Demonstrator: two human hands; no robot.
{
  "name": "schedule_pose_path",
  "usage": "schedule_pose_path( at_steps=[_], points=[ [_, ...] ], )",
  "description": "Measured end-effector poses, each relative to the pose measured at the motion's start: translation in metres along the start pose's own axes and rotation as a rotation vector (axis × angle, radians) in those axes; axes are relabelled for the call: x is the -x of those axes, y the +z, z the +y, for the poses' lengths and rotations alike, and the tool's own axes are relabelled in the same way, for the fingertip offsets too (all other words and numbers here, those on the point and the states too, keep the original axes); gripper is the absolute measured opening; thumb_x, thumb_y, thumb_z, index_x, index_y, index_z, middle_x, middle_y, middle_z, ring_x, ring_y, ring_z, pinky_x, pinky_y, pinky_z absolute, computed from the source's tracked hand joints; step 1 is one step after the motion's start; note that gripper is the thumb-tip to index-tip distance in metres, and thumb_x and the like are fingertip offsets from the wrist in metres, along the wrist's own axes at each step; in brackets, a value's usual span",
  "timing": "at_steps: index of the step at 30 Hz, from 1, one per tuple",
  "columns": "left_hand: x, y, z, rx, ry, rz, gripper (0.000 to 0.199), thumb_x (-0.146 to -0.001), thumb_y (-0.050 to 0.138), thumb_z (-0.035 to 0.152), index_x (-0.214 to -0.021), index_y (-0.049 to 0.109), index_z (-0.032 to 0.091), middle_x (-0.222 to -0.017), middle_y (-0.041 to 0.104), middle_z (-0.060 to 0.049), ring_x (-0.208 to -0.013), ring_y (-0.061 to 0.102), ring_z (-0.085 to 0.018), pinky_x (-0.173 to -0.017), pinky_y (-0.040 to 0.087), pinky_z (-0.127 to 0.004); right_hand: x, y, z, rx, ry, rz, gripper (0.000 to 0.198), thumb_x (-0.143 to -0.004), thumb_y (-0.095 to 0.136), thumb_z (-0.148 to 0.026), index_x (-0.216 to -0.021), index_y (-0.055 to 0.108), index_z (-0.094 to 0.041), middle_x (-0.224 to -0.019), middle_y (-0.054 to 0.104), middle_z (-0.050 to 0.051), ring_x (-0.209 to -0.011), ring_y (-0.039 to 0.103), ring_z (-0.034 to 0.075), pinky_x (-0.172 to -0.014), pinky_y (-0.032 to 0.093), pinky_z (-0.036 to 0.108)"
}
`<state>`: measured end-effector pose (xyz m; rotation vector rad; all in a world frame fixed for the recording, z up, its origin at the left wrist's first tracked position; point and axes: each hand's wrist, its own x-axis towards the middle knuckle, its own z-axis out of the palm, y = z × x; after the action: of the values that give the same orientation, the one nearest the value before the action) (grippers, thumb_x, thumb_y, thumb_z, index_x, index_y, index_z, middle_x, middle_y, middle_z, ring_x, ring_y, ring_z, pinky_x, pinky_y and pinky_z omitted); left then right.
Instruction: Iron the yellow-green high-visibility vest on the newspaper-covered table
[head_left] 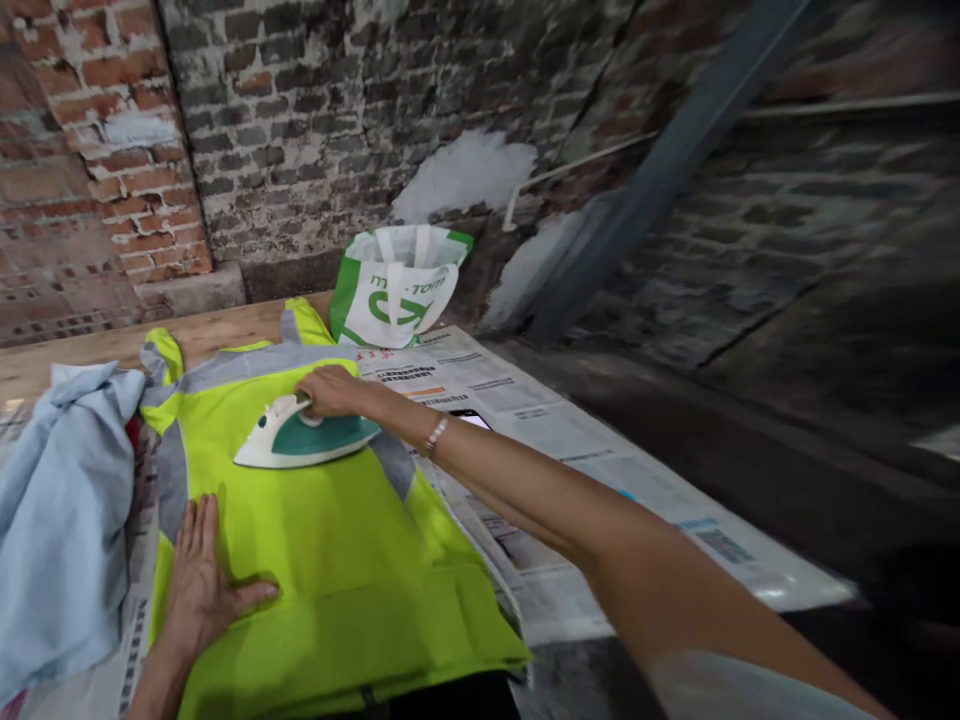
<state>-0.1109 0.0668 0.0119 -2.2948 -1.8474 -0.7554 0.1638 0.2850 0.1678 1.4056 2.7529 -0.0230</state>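
A bright yellow garment with grey bands [322, 530] lies spread flat over the table. Resting on its upper part is a white and teal clothes iron [307, 437], its pointed tip toward the left. My right hand [330, 390] is wrapped round the iron's handle from above, with the arm reaching in from the lower right. Lower down, near the garment's left edge, my left hand [201, 575] presses flat on the cloth, fingers stretched out and thumb spread to the right.
A light blue cloth [64, 510] lies heaped at the left. Behind the garment stands a white and green bag [397, 290]. Newspaper [570, 480] covers the table's right side, with a phone [472, 418] partly hidden by my right arm. A brick wall [300, 130] rises behind.
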Motion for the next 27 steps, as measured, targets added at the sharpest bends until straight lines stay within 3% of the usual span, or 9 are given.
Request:
schedule_pose_path(
  at_steps=[4,7,10,13,16,19,23,27],
  points=[
    [0.007,-0.015,0.001,0.038,-0.048,-0.039,0.131,-0.066,0.086,0.061,-0.164,0.011,0.015,-0.161,0.039,-0.027,-0.150,0.033,-0.048,-0.114,0.041,-0.067,0.063,0.003,-0.037,-0.046,-0.050,-0.043,0.023,-0.085,0.069,-0.032,-0.105,0.079,-0.024,-0.100,0.081,0.010,-0.101,0.074,0.028,-0.076,0.046,0.029],
    [0.025,-0.036,0.022,0.052,-0.027,0.014,0.116,-0.074,0.084,0.051,-0.163,0.017,0.019,-0.161,0.041,-0.024,-0.150,0.036,-0.044,-0.114,0.043,-0.065,0.097,0.002,-0.059,-0.044,-0.082,-0.073,0.022,-0.086,0.068,-0.027,-0.105,0.078,-0.023,-0.099,0.081,0.012,-0.101,0.075,0.029,-0.075,0.047,0.031],
    [0.051,-0.049,0.056,0.112,0.081,0.023,0.090,-0.083,0.077,0.037,-0.160,0.031,0.025,-0.159,0.047,-0.016,-0.149,0.043,-0.034,-0.112,0.050,-0.055,0.111,0.002,-0.074,-0.031,-0.067,-0.082,0.024,-0.086,0.065,-0.023,-0.107,0.077,-0.020,-0.101,0.080,0.014,-0.101,0.075,0.031,-0.077,0.047,0.032],
    [0.071,-0.045,0.083,0.101,0.257,0.000,0.077,-0.086,0.075,0.036,-0.154,0.042,0.023,-0.154,0.053,-0.014,-0.146,0.048,-0.032,-0.111,0.052,-0.051,0.109,0.005,-0.084,-0.019,-0.013,-0.069,0.027,-0.088,0.065,-0.024,-0.113,0.075,-0.020,-0.105,0.080,0.016,-0.101,0.075,0.032,-0.078,0.049,0.033],
    [0.082,-0.027,0.095,0.008,0.364,0.033,0.073,-0.087,0.072,0.048,-0.150,0.049,0.017,-0.148,0.060,-0.015,-0.138,0.056,-0.033,-0.107,0.054,-0.048,0.094,0.009,-0.089,-0.012,0.025,-0.048,0.031,-0.090,0.062,-0.026,-0.119,0.072,-0.019,-0.110,0.079,0.017,-0.103,0.074,0.031,-0.079,0.050,0.033],
    [0.086,-0.009,0.099,-0.029,0.337,0.142,0.065,-0.092,0.064,0.053,-0.144,0.056,0.014,-0.144,0.063,-0.016,-0.137,0.058,-0.032,-0.110,0.049,-0.046,0.064,0.011,-0.084,-0.001,0.044,-0.006,0.033,-0.094,0.056,-0.024,-0.121,0.071,-0.016,-0.111,0.078,0.019,-0.104,0.074,0.032,-0.080,0.051,0.034],
    [0.088,-0.001,0.102,-0.019,0.280,0.247,0.055,-0.099,0.050,0.046,-0.142,0.059,0.013,-0.140,0.066,-0.016,-0.141,0.053,-0.029,-0.118,0.041,-0.044,0.001,0.012,-0.067,0.008,0.098,0.089,0.033,-0.095,0.052,-0.022,-0.121,0.072,-0.013,-0.110,0.076,0.022,-0.108,0.072,0.034,-0.082,0.050,0.036],
    [0.091,0.000,0.099,-0.105,0.352,0.203,0.051,-0.100,0.048,0.037,-0.144,0.059,0.014,-0.139,0.067,-0.014,-0.140,0.055,-0.027,-0.116,0.045,-0.040,-0.061,0.015,-0.051,-0.017,0.141,0.195,0.037,-0.097,0.042,-0.017,-0.119,0.072,-0.011,-0.115,0.073,0.025,-0.113,0.067,0.033,-0.087,0.047,0.037]
  ],
)
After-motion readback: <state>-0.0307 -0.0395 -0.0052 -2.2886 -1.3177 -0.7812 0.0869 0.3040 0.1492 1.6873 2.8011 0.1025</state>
